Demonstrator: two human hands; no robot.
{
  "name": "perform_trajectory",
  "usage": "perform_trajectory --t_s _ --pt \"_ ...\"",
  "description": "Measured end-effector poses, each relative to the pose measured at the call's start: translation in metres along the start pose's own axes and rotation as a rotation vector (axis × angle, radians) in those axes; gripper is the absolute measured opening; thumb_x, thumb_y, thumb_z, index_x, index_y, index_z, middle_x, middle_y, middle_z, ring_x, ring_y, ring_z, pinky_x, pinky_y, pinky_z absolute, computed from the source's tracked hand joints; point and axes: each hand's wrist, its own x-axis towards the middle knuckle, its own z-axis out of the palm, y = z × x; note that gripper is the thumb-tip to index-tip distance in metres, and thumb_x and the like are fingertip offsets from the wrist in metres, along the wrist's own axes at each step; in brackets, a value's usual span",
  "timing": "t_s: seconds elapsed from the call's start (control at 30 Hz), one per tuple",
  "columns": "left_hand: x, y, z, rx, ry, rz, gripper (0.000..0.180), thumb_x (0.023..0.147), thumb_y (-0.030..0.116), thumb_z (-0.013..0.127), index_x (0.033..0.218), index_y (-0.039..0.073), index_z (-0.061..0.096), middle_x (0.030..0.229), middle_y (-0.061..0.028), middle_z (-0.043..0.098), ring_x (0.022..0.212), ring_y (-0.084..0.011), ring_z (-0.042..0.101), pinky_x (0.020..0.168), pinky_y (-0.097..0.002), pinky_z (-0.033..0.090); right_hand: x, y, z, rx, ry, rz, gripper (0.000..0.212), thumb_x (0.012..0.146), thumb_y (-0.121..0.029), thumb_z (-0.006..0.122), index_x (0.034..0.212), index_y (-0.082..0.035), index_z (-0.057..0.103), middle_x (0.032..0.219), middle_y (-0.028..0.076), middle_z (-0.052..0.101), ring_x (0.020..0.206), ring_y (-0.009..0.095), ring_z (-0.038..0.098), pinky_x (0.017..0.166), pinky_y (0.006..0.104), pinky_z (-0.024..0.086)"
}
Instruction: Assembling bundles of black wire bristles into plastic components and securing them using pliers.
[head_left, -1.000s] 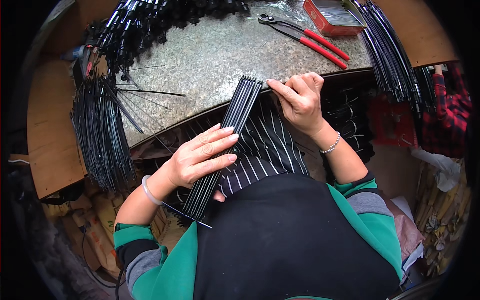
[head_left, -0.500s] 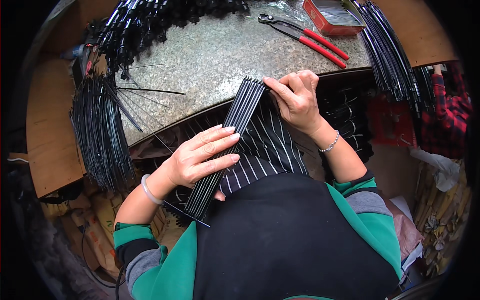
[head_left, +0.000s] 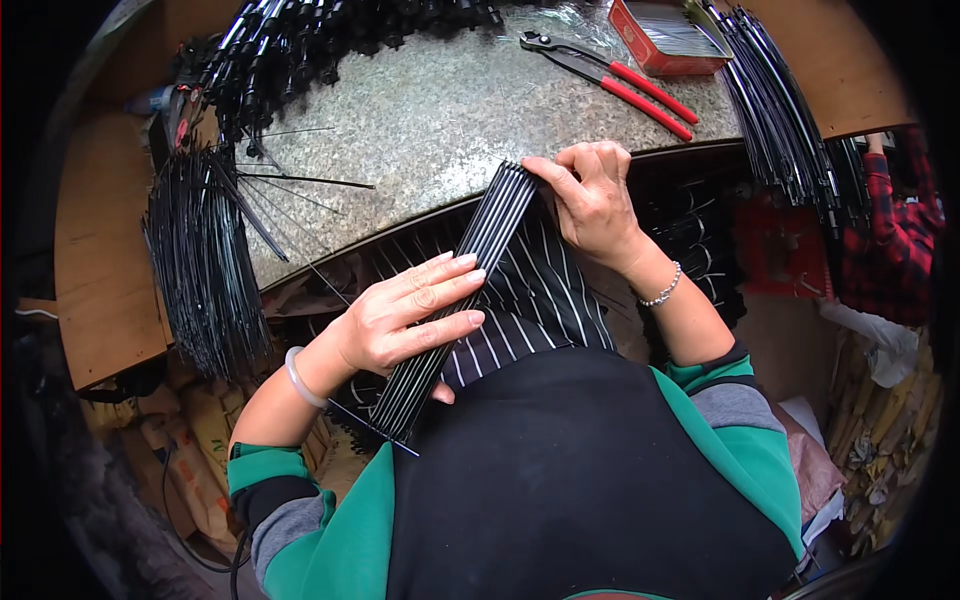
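A flat bundle of slim black metal rods (head_left: 497,212), resembling umbrella ribs, slants from near the table edge down to my lap. My left hand (head_left: 412,318) is closed around its lower middle, fingers over the top and the thumb tip showing beyond the near side. At the upper end, the thumb and curled fingers of my right hand (head_left: 596,203) pinch the corner of the rods. The exact grip of the right fingertips is partly hidden. A thin wire (head_left: 372,428) crosses the bundle's lower end.
Red-handled pliers (head_left: 640,95) and a red box of thin wires (head_left: 668,45) lie on the speckled table (head_left: 420,130). Black rod bundles hang over its left (head_left: 205,260) and right (head_left: 775,110) edges. Dark tubed parts (head_left: 290,45) are heaped behind. A person's plaid sleeve (head_left: 882,200) shows far right.
The upper end of the bundle has shifted slightly down and right and looks narrower. Both hands keep nearly the same places.
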Motion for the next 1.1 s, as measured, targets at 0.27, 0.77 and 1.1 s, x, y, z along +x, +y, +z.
perform_trajectory --t_s 0.27,0.77,1.1 --pt "0.015 0.005 -0.008 0.093 0.075 0.137 0.057 0.072 0.047 0.067 0.098 -0.004 0.063 0.104 -0.025 0.06 0.102 -0.0392 0.058 0.089 -0.0503 0.045 0.012 -0.007 -0.024 0.132 -0.158 0.021 0.056 0.063 0.001 0.056 0.118 -0.007 0.047 0.098 0.014 0.045 0.093 0.03 0.043 0.088 0.039 0.032" --pt "0.127 -0.064 -0.111 -0.231 0.034 -0.476 0.048 0.077 0.03 0.07 0.114 0.002 0.057 0.111 -0.0146 0.059 0.105 -0.0226 0.056 0.087 -0.0339 0.046 0.037 -0.031 -0.061 1.462 -0.198 0.303 0.019 0.091 -0.008 0.051 0.107 0.001 0.053 0.078 0.008 0.062 0.072 0.014 0.061 0.066 0.0257 0.051" --pt "0.119 -0.161 -0.164 0.521 0.183 -1.02 0.052 0.081 0.043 0.058 0.113 0.003 0.05 0.098 -0.0207 0.062 0.096 -0.0338 0.058 0.083 -0.0407 0.046 0.016 -0.03 -0.047 1.575 -0.09 0.437 0.026 0.092 -0.023 0.051 0.103 0.001 0.049 0.073 0.013 0.059 0.063 0.016 0.06 0.059 0.0262 0.051"
